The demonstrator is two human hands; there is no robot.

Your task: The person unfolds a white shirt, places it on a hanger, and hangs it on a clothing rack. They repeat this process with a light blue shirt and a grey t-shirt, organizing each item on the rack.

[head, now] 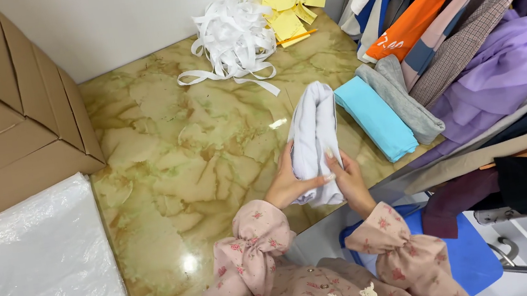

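The left hand (288, 184) is closing around the near end of a folded white garment (315, 140), fingers wrapping its underside, while the right hand (347, 177) is gripping the same end from the other side. The garment (soft, rolled into a long bundle) is lying over the marbled worktop (175, 161), just beside a folded turquoise cloth (376, 117) and a grey one (403, 101).

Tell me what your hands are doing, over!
Left hand and right hand both grip the folded white cloth. Blue folded cloth lies beside it. Nothing blocking.
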